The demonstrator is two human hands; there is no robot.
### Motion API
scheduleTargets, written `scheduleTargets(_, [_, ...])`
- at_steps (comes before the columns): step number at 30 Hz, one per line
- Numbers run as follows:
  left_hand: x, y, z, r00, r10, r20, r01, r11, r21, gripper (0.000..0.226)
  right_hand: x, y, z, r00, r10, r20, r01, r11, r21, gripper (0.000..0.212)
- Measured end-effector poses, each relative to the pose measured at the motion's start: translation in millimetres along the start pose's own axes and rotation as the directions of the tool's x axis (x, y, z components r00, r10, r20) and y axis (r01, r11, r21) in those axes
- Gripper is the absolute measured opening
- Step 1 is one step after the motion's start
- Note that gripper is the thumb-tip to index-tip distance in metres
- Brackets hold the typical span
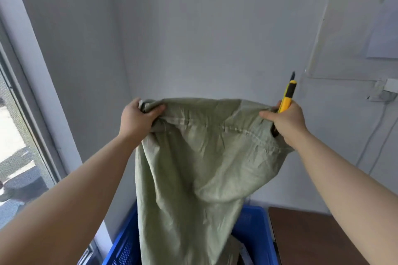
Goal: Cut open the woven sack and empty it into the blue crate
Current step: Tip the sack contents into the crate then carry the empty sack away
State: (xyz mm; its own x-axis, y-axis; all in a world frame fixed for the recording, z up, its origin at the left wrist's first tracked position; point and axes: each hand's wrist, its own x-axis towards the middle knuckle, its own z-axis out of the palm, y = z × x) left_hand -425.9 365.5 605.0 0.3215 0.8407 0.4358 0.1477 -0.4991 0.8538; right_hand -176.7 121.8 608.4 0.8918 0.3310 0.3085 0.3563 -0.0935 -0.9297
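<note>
Two hands up on my feed, both clamped on the top edge of the woven sack [193,168]. Left hand [137,119] bunches the sack's left corner in a full fist, thumb over the fabric. Right hand [284,122] pinches the right corner and grips a yellow utility knife [286,99] in the same fist, tip pointing up and away from the fabric. Sack is pale green, hanging limp and creased between the hands, stitched seam running just below the held edge. Its lower end drops into the blue crate [256,228] directly beneath; I can't tell what's inside the crate. Brown tabletop [318,241] sits just right of the crate. Window [15,135] on the left, white wall behind.
</note>
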Motion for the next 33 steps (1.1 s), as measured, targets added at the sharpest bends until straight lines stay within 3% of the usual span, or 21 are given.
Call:
scheduleTargets(3, [-0.7, 9.8, 0.2, 0.999, 0.035, 0.021, -0.035, 0.999, 0.008, 0.044, 1.6, -15.1, -1.1, 0.997, -0.060, -0.047, 0.064, 0.994, 0.088, 0.042])
scheduleTargets(7, [-10.8, -5.6, 1.0, 0.993, -0.022, 0.114, 0.019, 1.000, 0.022, 0.037, -8.4, -10.2, 2.5, 0.999, -0.029, 0.021, 0.028, 0.999, 0.019, 0.039])
scheduleTargets(20, [-21.9, 1.8, -26.8, 0.999, 0.021, 0.024, -0.020, 1.000, -0.020, 0.023, -17.3, -14.4, 9.3, 0.998, -0.032, 0.060, 0.027, 0.996, 0.089, 0.040])
scheduleTargets(25, [-21.2, 22.7, -47.9, 0.986, 0.072, -0.149, -0.086, 0.993, -0.086, 0.034, -15.4, -42.2, 5.9, 0.998, -0.070, -0.006, 0.069, 0.971, 0.230, 0.041])
scheduleTargets(27, [-23.4, 20.7, -53.7, 0.991, 0.058, -0.117, -0.064, 0.997, -0.048, 0.035, -15.6, -44.5, 6.8, 0.997, -0.073, -0.009, 0.072, 0.959, 0.273, 0.040])
scheduleTargets(30, [-38.0, -0.5, -57.6, 0.999, 0.003, -0.039, 0.000, 0.997, 0.079, 0.038, -26.2, -25.9, 14.9, 0.996, -0.019, 0.082, 0.003, 0.982, 0.188, 0.038])
scheduleTargets(33, [-38.4, 10.2, -67.4, 0.976, 0.094, -0.195, -0.095, 0.995, 0.003, 0.041, -30.5, -31.8, 13.8, 0.998, -0.016, 0.064, -0.001, 0.964, 0.265, 0.039])
